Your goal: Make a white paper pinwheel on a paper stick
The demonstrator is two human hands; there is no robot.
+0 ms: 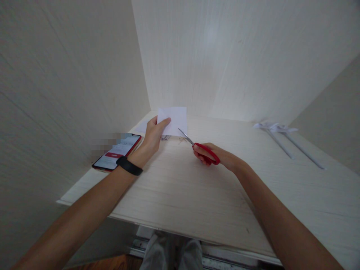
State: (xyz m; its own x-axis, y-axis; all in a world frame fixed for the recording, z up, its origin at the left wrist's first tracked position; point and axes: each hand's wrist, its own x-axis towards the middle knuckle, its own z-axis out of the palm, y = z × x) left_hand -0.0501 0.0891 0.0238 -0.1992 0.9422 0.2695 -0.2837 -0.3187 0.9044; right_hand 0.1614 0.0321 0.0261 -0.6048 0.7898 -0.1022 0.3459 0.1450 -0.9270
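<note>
A small white sheet of paper (177, 117) is pinched in my left hand (155, 131), thumb on its front face, held up over the back of the shelf. My right hand (204, 153) is wrapped round red-handled scissors (206, 150). Their blades point up and left, with the tips close to the paper's lower right edge; whether they touch it I cannot tell. Behind my left hand another pale sheet (141, 126) lies partly hidden. Below the held paper some small items (165, 137) show, too small to name.
A phone (116, 153) with a lit screen lies at the left, beside my left wrist. Two thin white sticks (302, 150) with white petal-like tops rest at the right. Pale walls enclose the wooden shelf (180, 195) at the back and sides.
</note>
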